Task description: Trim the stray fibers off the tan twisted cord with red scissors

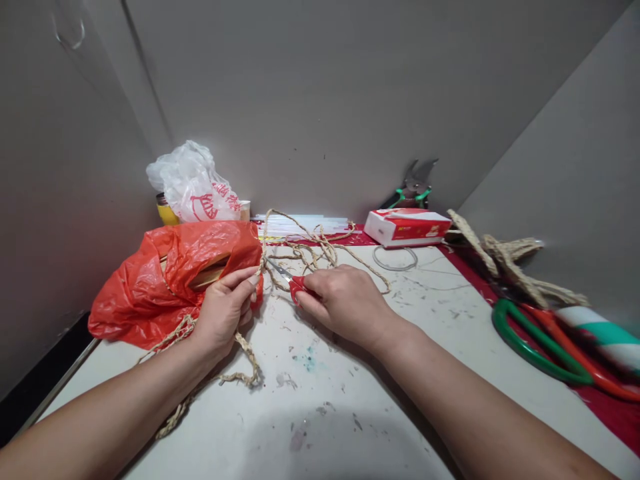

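My left hand (pixel 223 310) pinches a tan twisted straw rope (pixel 251 373) between thumb and fingers, just in front of an orange plastic bag (pixel 145 280). From that grip the rope hangs down over the table and also runs up into loose loops beyond my hands. My right hand (pixel 345 297) is closed round the red handles of small scissors (pixel 281 270). Their metal blades point left and up at the rope beside my left fingertips. Whether the blades touch the rope I cannot tell. The right palm and some fingers are hidden.
A white table (pixel 320 413) with scraps carries a red tissue pack (pixel 407 227) and a wire coil (pixel 395 258). Pruning shears (pixel 417 183) lean on the wall. Thick straw braids (pixel 515 260) and green-and-orange handles (pixel 540 347) lie right; a white bag (pixel 197 183) stands back left.
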Tool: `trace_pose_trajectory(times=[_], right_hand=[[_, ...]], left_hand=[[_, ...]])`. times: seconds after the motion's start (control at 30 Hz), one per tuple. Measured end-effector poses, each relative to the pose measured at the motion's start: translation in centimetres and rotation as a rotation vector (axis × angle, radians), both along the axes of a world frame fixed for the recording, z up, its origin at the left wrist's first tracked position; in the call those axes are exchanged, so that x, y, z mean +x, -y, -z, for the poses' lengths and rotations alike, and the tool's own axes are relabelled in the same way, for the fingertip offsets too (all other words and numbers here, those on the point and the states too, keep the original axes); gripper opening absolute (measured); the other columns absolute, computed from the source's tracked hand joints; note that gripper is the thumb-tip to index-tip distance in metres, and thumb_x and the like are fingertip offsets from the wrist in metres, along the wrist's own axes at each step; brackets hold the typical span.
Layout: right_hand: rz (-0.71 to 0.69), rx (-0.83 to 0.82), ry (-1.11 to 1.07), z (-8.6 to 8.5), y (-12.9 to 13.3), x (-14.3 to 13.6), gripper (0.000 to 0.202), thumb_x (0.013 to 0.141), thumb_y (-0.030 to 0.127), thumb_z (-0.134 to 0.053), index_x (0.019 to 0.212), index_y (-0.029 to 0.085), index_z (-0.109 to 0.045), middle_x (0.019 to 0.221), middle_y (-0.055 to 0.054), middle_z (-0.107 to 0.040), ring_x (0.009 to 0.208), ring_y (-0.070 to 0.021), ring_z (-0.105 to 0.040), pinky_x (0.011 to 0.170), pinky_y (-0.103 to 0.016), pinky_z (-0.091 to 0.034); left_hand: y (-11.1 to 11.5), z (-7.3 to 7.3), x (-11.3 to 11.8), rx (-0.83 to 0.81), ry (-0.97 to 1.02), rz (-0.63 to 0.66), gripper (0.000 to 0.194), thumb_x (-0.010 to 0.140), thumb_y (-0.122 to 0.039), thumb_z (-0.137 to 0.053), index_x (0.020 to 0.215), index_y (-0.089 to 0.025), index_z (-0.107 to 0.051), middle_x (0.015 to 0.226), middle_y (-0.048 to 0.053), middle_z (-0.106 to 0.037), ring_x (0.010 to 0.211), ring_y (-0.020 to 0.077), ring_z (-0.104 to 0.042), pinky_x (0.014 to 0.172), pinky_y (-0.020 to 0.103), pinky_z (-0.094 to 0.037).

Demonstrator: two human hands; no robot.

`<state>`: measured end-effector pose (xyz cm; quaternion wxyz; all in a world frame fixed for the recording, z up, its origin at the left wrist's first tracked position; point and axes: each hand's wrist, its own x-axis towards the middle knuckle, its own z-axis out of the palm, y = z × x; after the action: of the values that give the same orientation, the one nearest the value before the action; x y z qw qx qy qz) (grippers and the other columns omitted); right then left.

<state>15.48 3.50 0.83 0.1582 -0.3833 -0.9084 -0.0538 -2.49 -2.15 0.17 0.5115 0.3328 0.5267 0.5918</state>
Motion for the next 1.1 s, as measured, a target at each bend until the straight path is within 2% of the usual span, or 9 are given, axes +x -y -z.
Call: trace_pose_trajectory(times=[0.2, 0.33, 0.57, 0.8, 0.93, 1.1], right_hand=[[0.065, 0.050, -0.035, 0.13, 0.40, -0.11, 0.030, 0.079, 0.045, -0.051, 0.076, 0.019, -0.065, 0.072, -0.004, -0.066, 0.065, -0.0171, -0.055, 0.064, -0.031, -0.029], [0.077, 0.064, -0.004, -0.02, 0.74, -0.41, 0.032, 0.080, 0.046, -0.050, 0.080, 0.018, -0.065, 0.075, -0.006, -0.068, 0.071, -0.0197, -0.058, 0.069, -0.034, -0.030], [0.079, -0.028, 0.067, -0.34, 0.86, -0.77, 0.031, 0.087, 0.034, -0.045, 0.067, 0.019, -0.063, 0.065, -0.005, -0.067, 0.057, -0.0150, -0.054, 0.065, -0.033, -0.027], [0.092, -0.005, -0.102, 0.08, 0.24, -0.20, 0.029, 0.082, 0.041, -0.049, 0.066, 0.019, -0.061, 0.066, -0.002, -0.064, 0.060, -0.0149, -0.052, 0.062, -0.029, -0.028], [0.018, -0.004, -0.077, 0.39, 0.16, -0.12, 0.027, 0.078, 0.043, -0.052, 0.076, 0.018, -0.063, 0.074, -0.003, -0.065, 0.070, -0.0174, -0.055, 0.070, -0.031, -0.031], [0.012, 0.016, -0.039, 0.55, 0.25, -0.17, 0.030, 0.079, 0.044, -0.052, 0.083, 0.018, -0.065, 0.079, -0.005, -0.066, 0.075, -0.0196, -0.057, 0.071, -0.033, -0.030]], left_hand=[[0.12, -0.02, 0.17, 0.002, -0.040, -0.003, 0.030, 0.073, -0.033, -0.070, 0.097, -0.016, -0.066, 0.048, -0.008, -0.042, 0.036, 0.0020, -0.025, 0.035, 0.016, -0.017], [0.13, 0.03, 0.22, -0.001, -0.120, -0.025, 0.031, 0.070, -0.034, -0.072, 0.095, -0.015, -0.069, 0.048, -0.008, -0.043, 0.038, 0.0027, -0.027, 0.037, 0.016, -0.019], [-0.11, 0.56, 0.02, -0.001, -0.158, -0.068, 0.031, 0.068, -0.034, -0.074, 0.093, -0.016, -0.071, 0.051, -0.006, -0.047, 0.038, 0.0025, -0.028, 0.037, 0.017, -0.019], [-0.18, 0.39, -0.16, 0.044, 0.010, 0.046, 0.024, 0.077, -0.035, -0.066, 0.093, -0.018, -0.062, 0.054, -0.008, -0.046, 0.035, 0.0016, -0.022, 0.034, 0.015, -0.017], [-0.23, 0.21, -0.30, 0.034, 0.095, 0.086, 0.023, 0.077, -0.031, -0.066, 0.093, -0.016, -0.060, 0.055, -0.008, -0.045, 0.036, 0.0011, -0.021, 0.033, 0.014, -0.019], [-0.18, 0.09, -0.32, 0.014, 0.173, 0.131, 0.023, 0.076, -0.028, -0.067, 0.094, -0.015, -0.060, 0.053, -0.008, -0.044, 0.036, 0.0010, -0.021, 0.032, 0.012, -0.021]])
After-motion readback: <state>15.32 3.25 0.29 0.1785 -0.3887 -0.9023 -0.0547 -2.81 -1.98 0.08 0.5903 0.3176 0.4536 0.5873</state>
